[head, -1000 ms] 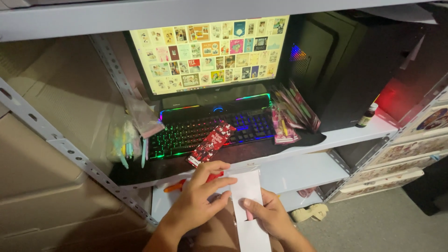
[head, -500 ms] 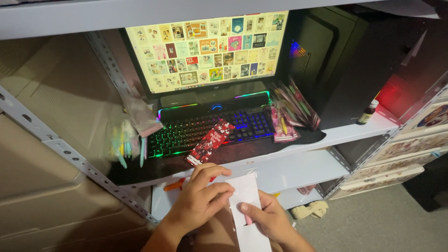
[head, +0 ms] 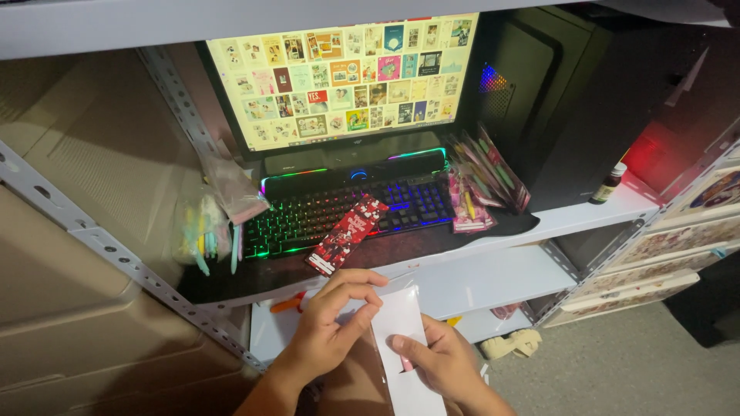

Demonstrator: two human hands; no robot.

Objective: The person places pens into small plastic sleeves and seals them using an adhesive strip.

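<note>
My left hand [head: 333, 323] and my right hand [head: 441, 362] hold a white paper strip in a clear sleeve [head: 401, 339] below the shelf edge. The left fingers pinch its top left edge, and the right thumb presses on its lower middle. A red patterned card strip [head: 347, 233] lies across the front of a keyboard [head: 347, 212] with rainbow backlight. Behind the keyboard stands a lit monitor [head: 343, 77] showing a grid of small pictures.
A black computer tower [head: 586, 100] stands right of the monitor, with a small dark bottle [head: 609, 183] beside it. Packets of pink items [head: 478, 185] lean by the keyboard. Clear bags [head: 212, 223] hang at left. A perforated metal shelf post [head: 116, 262] runs diagonally.
The left fingers have shifted slightly along the top of the white strip. The hands stay in about the same place.
</note>
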